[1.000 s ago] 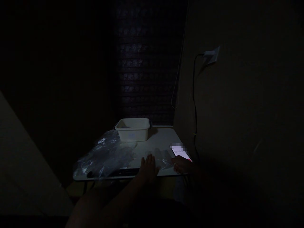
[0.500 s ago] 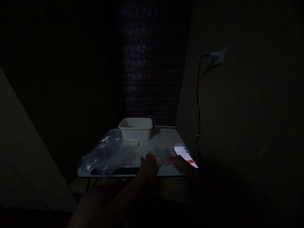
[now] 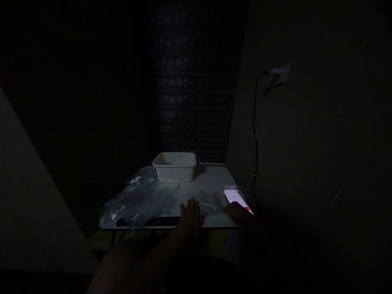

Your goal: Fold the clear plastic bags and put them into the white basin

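Note:
A small clear plastic bag lies on the white table, stretched between my two hands. Flat on the bag's left part rests my left hand, its fingers spread. At the bag's right end, my right hand is closed in a pinch on its edge. Just behind that hand lies a lit phone with a running timer, partly covered by the hand. Left of my left hand spreads a heap of crumpled clear plastic bags.
A white plastic tub with dark handles stands at the table's back. Along the front edge lies a dark flat strip, partly under the plastic. On the right wall, a black cord hangs from an outlet. The room is very dark.
My right hand has moved slightly right and down, drawing the edge of the small bag with it. My left hand stays almost in place.

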The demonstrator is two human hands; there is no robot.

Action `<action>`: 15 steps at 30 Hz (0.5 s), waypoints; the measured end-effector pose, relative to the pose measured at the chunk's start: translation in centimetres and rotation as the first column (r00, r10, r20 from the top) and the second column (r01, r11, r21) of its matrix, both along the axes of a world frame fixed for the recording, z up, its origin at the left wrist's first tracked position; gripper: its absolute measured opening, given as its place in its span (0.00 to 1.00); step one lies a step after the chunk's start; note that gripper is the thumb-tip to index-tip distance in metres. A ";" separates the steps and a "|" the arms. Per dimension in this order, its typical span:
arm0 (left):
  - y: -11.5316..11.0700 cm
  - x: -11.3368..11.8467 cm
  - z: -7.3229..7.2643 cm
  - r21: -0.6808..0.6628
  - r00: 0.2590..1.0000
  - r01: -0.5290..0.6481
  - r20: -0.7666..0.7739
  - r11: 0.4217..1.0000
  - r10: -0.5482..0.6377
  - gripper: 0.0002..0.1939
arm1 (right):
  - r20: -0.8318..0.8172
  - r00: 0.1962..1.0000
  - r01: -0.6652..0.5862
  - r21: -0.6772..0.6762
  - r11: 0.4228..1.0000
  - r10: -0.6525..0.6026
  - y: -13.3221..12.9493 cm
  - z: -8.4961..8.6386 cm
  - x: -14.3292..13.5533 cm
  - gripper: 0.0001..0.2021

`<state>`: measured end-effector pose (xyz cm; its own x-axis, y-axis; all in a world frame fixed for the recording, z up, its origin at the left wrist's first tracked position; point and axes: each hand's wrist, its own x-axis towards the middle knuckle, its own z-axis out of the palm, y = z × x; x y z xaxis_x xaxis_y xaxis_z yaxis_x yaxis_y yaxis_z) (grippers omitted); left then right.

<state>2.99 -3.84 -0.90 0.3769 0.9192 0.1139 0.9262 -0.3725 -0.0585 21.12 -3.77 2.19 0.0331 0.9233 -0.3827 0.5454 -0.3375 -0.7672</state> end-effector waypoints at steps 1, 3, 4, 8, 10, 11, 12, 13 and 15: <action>0.0 0.0 0.1 -0.008 1.000 0.002 -0.002 1.000 -0.002 0.29 | 0.079 0.997 -0.010 0.035 0.999 0.007 0.1 -0.1 0.0 0.09; 0.0 0.0 0.5 -0.027 1.000 0.005 -0.003 1.000 -0.005 0.29 | 0.216 0.976 -0.035 0.112 0.993 0.010 0.2 -0.3 0.1 0.10; 0.0 0.1 0.6 -0.035 1.000 0.007 0.000 0.999 -0.007 0.28 | 0.261 0.965 -0.046 0.136 0.990 0.009 0.3 -0.3 0.2 0.10; 0.1 0.1 0.9 -0.019 0.999 0.046 0.023 0.999 -0.046 0.28 | 0.389 0.921 -0.064 0.175 0.983 -0.009 0.6 0.0 0.0 0.08; 0.1 0.0 0.9 -0.016 0.997 0.072 0.029 0.997 -0.071 0.27 | 0.438 0.898 -0.063 0.199 0.978 -0.031 0.8 0.3 -0.3 0.09; 0.2 0.0 0.9 -0.020 0.996 0.081 0.028 0.996 -0.081 0.27 | 0.455 0.890 -0.066 0.203 0.977 -0.035 0.9 0.4 -0.4 0.10; 0.2 0.0 0.8 -0.025 0.996 0.090 0.026 0.996 -0.089 0.26 | 0.477 0.878 -0.074 0.202 0.977 -0.032 1.0 0.5 -0.6 0.11; 0.2 0.0 0.8 -0.027 0.995 0.096 0.023 0.995 -0.096 0.26 | 0.508 0.861 -0.089 0.204 0.975 -0.027 1.1 0.4 -0.7 0.13; 0.2 0.0 0.8 -0.032 0.995 0.101 0.018 0.994 -0.100 0.26 | 0.578 0.816 -0.136 0.219 0.966 -0.016 1.2 0.2 -0.9 0.13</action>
<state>2.99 -3.62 -0.10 0.4658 0.8802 0.0908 0.8847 -0.4651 -0.0299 20.19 -2.57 2.38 0.1165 0.9900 -0.0794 0.9219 -0.1375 -0.3621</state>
